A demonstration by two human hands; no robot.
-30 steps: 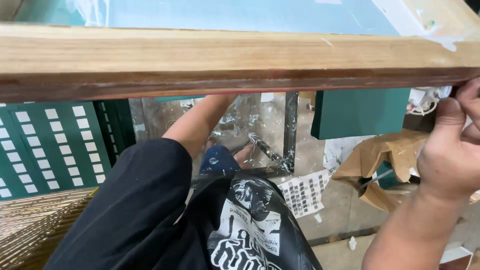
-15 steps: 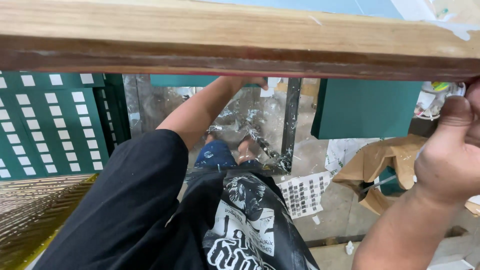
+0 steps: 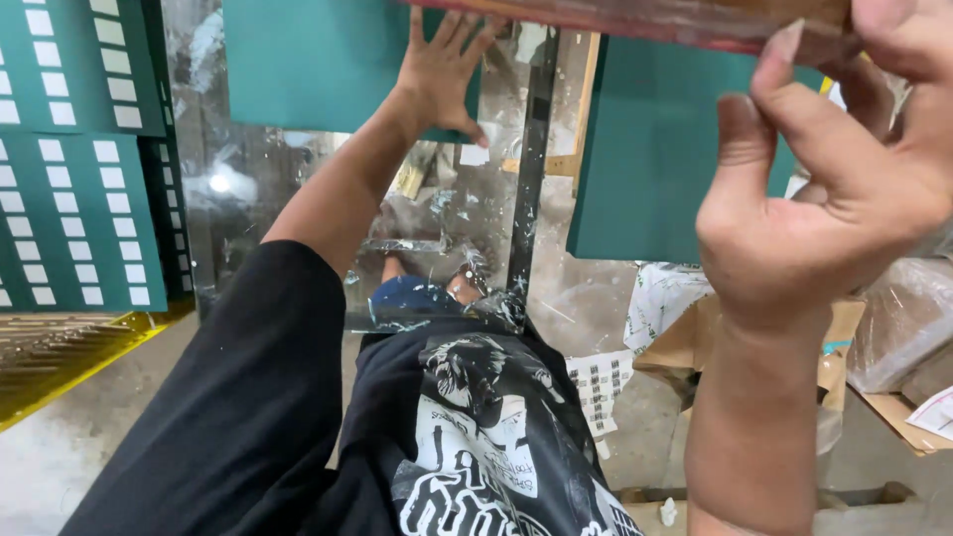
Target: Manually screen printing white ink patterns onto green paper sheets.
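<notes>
Currently | right hand (image 3: 834, 189): fingers curled, gripping wooden frame (image 3: 635, 15) edge at top right | left hand (image 3: 447, 69): fingers spread flat (palm up) under frame, far left, near green panel (image 3: 308, 60)

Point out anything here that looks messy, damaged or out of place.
Torn cardboard and crumpled plastic wrap lie loose on the floor at right, beside a printed sheet. The glass pane under the left hand is smeared and flecked with white.
</notes>
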